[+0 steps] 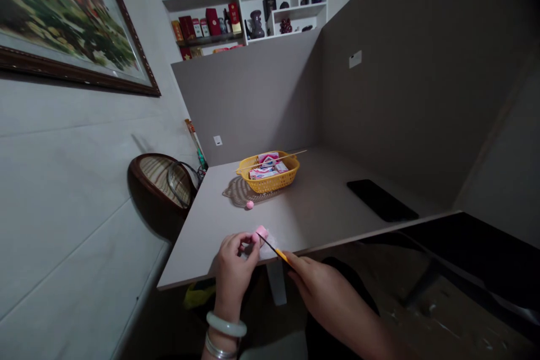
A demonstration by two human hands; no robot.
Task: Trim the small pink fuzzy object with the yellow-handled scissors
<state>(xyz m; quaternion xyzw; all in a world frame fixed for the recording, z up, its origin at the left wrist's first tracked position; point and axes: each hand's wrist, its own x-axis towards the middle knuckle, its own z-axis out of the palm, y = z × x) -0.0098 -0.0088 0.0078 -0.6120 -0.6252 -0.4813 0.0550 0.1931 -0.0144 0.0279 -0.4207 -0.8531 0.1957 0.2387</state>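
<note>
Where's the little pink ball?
In the head view, the little pink ball sits on the grey table, touching the front edge of the woven mat, in front of the yellow basket and beyond the left hand.

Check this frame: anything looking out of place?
A small pink ball sits alone at the woven mat's edge, apart from the yellow basket, and a long skewer lies across the basket, jutting past its rim.

Dim light, warped wide-angle edges

Matt pink lump [261, 233], glossy plastic basket [270, 182]
</note>
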